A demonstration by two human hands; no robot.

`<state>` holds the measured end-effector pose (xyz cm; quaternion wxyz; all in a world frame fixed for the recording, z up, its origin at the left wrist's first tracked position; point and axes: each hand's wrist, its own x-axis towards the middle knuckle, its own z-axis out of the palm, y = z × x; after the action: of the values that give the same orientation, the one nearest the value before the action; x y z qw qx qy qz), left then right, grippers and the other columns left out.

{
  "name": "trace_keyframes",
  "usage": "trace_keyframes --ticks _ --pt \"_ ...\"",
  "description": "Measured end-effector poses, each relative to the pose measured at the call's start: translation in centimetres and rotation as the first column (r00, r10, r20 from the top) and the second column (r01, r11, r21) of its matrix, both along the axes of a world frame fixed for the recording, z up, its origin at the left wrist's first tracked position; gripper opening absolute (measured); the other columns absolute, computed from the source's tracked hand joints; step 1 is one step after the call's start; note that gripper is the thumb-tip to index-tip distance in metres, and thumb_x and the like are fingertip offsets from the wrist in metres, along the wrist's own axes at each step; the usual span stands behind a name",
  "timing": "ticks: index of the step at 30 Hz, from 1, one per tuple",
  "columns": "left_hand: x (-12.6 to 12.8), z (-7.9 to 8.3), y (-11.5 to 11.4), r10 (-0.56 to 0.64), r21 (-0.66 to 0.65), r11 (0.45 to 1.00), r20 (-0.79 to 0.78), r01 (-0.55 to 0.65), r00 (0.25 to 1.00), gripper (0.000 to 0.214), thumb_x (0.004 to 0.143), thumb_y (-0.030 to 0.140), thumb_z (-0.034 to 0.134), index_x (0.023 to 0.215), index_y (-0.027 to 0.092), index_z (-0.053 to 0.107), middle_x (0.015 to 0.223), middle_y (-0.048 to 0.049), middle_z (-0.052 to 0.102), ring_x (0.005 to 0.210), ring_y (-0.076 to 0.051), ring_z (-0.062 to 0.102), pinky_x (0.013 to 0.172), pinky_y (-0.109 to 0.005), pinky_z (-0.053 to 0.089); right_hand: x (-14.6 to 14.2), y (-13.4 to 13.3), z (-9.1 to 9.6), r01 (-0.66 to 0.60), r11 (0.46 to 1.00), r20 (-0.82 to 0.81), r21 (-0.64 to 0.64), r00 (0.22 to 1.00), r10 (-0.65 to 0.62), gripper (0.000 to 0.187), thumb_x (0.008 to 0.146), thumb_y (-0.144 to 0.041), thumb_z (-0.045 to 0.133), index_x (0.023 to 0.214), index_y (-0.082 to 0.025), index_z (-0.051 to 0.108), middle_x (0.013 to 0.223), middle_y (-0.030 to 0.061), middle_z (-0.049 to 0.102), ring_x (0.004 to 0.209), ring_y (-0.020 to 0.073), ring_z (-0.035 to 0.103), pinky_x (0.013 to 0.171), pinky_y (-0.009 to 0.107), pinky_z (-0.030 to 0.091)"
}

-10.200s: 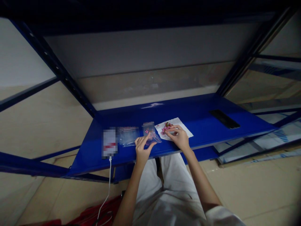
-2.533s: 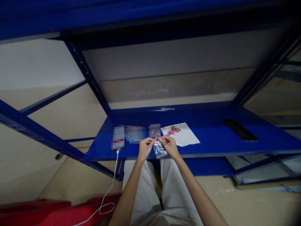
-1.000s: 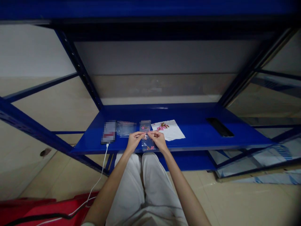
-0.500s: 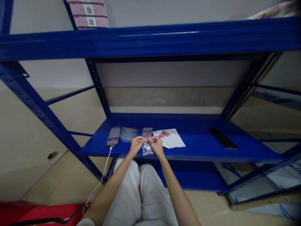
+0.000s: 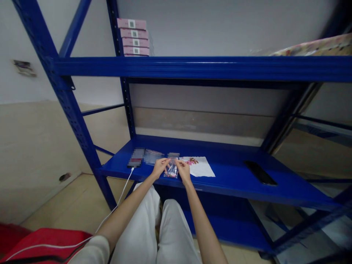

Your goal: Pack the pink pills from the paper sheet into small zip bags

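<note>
Both my hands pinch the top edge of a small clear zip bag (image 5: 171, 171), which holds pink pieces and hangs just above the blue steel shelf (image 5: 233, 185). My left hand (image 5: 159, 168) grips its left corner, and my right hand (image 5: 182, 171) grips the right. A white paper sheet (image 5: 202, 168) lies to the right, with pink and brown beads (image 5: 192, 161) at its far edge. Behind the held bag lies another small bag (image 5: 173, 155). A larger clear bag (image 5: 153, 157) lies left of my left hand.
A blurred-out phone (image 5: 136, 157) with a white cable (image 5: 115, 205) lies at the shelf's left, and a black flat device (image 5: 260, 173) at its right. Pink boxes (image 5: 133, 38) stand on the shelf above. A red object (image 5: 46, 249) sits low at left.
The view has tilted upward, so the shelf sits lower in the picture and the upper shelf shows. Both hands still hold the bag at its top edge.
</note>
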<state>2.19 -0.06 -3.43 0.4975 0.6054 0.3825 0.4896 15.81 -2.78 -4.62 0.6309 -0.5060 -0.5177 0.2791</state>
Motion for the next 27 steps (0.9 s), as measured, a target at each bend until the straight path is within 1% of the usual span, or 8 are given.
trace_keyframes --ticks 4,7,9,13,18,20,23,27 --pt "0.1 -0.1 0.2 -0.025 0.001 1.0 -0.044 0.025 0.999 0.044 0.07 0.052 0.058 0.08 0.01 0.063 0.053 -0.0008 0.062 0.028 -0.007 0.048 0.029 -0.017 0.032 0.1 0.4 -0.1 0.035 0.999 -0.037 0.014 0.999 -0.034 0.035 0.071 -0.046 0.055 0.079 -0.014 0.068 0.077 0.008 0.07 0.073 0.0213 0.063 0.067 0.032 0.049" --pt "0.2 -0.3 0.4 -0.042 0.005 0.999 -0.08 0.043 0.996 0.045 0.069 0.053 0.058 0.077 0.009 0.063 0.05 -0.0004 0.06 0.027 -0.007 0.046 0.028 -0.017 0.03 0.1 0.4 -0.1 0.086 0.996 -0.068 0.015 0.994 -0.085 0.038 0.069 -0.049 0.057 0.078 -0.013 0.068 0.079 0.0095 0.07 0.075 0.0227 0.063 0.068 0.033 0.049" --pt "0.3 -0.4 0.5 -0.045 0.013 0.999 -0.102 0.046 0.994 0.045 0.069 0.053 0.058 0.075 0.009 0.064 0.048 0.0003 0.059 0.026 -0.006 0.044 0.028 -0.017 0.028 0.1 0.3 -0.1 0.108 0.994 -0.087 0.013 0.99 -0.107 0.039 0.067 -0.05 0.058 0.076 -0.013 0.068 0.078 0.0103 0.07 0.073 0.0229 0.063 0.066 0.032 0.049" --pt "0.5 -0.5 0.7 -0.007 0.042 0.999 -0.132 0.013 0.991 0.043 0.07 0.052 0.057 0.077 0.01 0.064 0.045 0.0026 0.056 0.026 -0.005 0.041 0.029 -0.017 0.028 0.2 0.0 -0.2 0.115 0.993 -0.127 -0.004 0.985 -0.115 0.042 0.065 -0.053 0.059 0.075 -0.013 0.067 0.073 0.0098 0.069 0.056 0.02 0.062 0.052 0.029 0.048" --pt "0.8 -0.5 0.7 0.071 0.098 0.994 -0.187 -0.053 0.98 0.04 0.069 0.051 0.057 0.067 0.011 0.061 0.04 0.0046 0.051 0.026 -0.005 0.039 0.03 -0.017 0.028 0.3 0.0 -0.5 0.098 0.995 -0.172 -0.03 0.98 -0.101 0.04 0.064 -0.053 0.059 0.074 -0.015 0.062 0.057 0.005 0.064 0.043 0.0182 0.058 0.04 0.027 0.043" --pt "1.0 -0.6 0.7 0.092 0.124 0.99 -0.219 -0.066 0.972 0.04 0.07 0.051 0.057 0.067 0.012 0.061 0.038 0.0049 0.05 0.026 -0.006 0.039 0.03 -0.017 0.027 0.3 0.1 -0.6 0.094 0.995 -0.185 -0.029 0.978 -0.098 0.036 0.064 -0.052 0.058 0.072 -0.017 0.059 0.053 0.0026 0.062 0.042 0.0177 0.057 0.039 0.026 0.042" --pt "1.1 -0.8 0.9 0.117 0.167 0.983 -0.266 -0.074 0.957 0.039 0.071 0.05 0.055 0.073 0.012 0.063 0.038 0.0053 0.05 0.026 -0.006 0.038 0.031 -0.018 0.026 0.3 0.2 -0.6 0.093 0.996 -0.198 -0.016 0.976 -0.094 0.032 0.065 -0.05 0.058 0.07 -0.019 0.055 0.053 0.0003 0.061 0.043 0.0169 0.058 0.042 0.025 0.043" --pt "1.3 -1.1 1.4 0.131 0.226 0.972 -0.323 -0.058 0.937 0.034 0.073 0.044 0.054 0.076 0.013 0.065 0.041 0.004 0.053 0.034 -0.008 0.046 0.04 -0.018 0.035 0.2 0.0 -0.6 0.102 0.995 -0.207 -0.016 0.973 -0.103 0.028 0.066 -0.047 0.056 0.068 -0.02 0.05 0.048 -0.0017 0.057 0.043 0.0167 0.057 0.041 0.025 0.043"
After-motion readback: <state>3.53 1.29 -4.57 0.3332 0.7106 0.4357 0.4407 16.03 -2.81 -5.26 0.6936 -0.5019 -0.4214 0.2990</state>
